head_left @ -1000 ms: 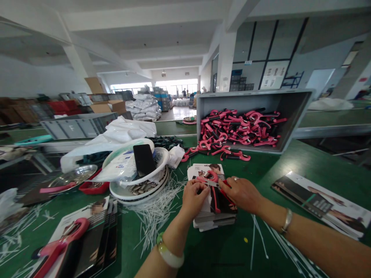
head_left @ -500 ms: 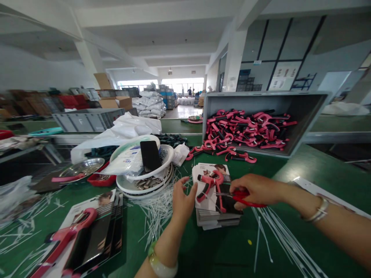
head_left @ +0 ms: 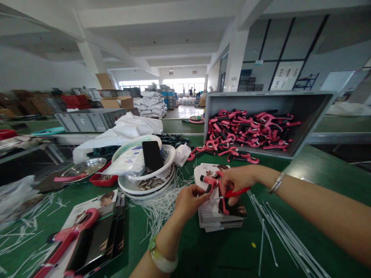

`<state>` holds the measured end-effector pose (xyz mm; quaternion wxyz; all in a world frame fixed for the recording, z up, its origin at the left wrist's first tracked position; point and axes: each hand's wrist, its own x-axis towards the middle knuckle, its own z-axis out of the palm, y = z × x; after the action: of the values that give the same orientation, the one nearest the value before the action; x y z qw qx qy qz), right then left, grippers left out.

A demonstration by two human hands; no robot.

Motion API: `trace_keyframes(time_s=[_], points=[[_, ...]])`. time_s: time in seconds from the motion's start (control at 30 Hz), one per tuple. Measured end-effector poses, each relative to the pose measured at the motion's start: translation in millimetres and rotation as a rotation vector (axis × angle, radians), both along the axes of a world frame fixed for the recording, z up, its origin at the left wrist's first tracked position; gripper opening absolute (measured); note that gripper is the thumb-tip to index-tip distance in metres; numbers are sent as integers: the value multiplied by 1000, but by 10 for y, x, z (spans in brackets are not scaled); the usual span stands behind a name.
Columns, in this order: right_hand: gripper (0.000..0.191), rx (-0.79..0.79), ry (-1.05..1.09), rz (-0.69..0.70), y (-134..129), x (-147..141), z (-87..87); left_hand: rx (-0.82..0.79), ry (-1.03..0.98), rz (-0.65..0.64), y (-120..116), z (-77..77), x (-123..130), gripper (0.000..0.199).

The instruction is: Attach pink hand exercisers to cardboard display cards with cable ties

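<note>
My right hand (head_left: pixel 239 179) is closed around red-handled scissors (head_left: pixel 237 192), whose metal blades point left. They reach over a pink tool (head_left: pixel 224 200) with black grips and a curved jaw, lying on a printed card. That card tops a stack of cards (head_left: pixel 207 220). On the tool's left, my left hand (head_left: pixel 189 199) pinches thumb and forefinger together beside a black grip. What is between the fingertips is too small to make out. Loose white cable ties (head_left: pixel 278 227) lie right of the stack, and more white ties (head_left: pixel 159 212) lie left of it.
A grey crate (head_left: pixel 314 123) tipped on its side holds many pink tools (head_left: pixel 249 129), some spilling out. White bowls (head_left: pixel 124 187) carry metal parts and a phone (head_left: pixel 152 156). Carded tools (head_left: pixel 78 231) sit at front left, near a red tray (head_left: pixel 97 181) and a metal dish (head_left: pixel 100 164).
My left hand has moved right and up to the tool, its fingers going from apart to pinched. The scissors have shifted slightly left, with my right hand now higher over the stack.
</note>
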<state>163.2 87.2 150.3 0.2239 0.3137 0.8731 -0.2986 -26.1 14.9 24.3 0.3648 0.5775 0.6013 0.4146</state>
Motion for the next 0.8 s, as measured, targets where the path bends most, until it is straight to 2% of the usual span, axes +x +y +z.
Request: trace_keyframes(time_s=[0.2, 0.47, 0.6, 0.7, 0.8], points=[[63, -170, -53, -65, 257, -81, -81, -54, -127, -88, 79, 49, -36, 25], [68, -171, -147, -40, 310, -233, -13, -106, -289, -171, 126, 49, -58, 26], [63, -95, -75, 62, 338, -240, -32, -109, -347, -198, 143, 44, -59, 26], [58, -79, -14, 78, 308, -203, -75, -98, -340, -200, 139, 44, -62, 26], [50, -86, 77, 61, 214, -50, -78, -54, -275, -148, 76, 11, -66, 26]])
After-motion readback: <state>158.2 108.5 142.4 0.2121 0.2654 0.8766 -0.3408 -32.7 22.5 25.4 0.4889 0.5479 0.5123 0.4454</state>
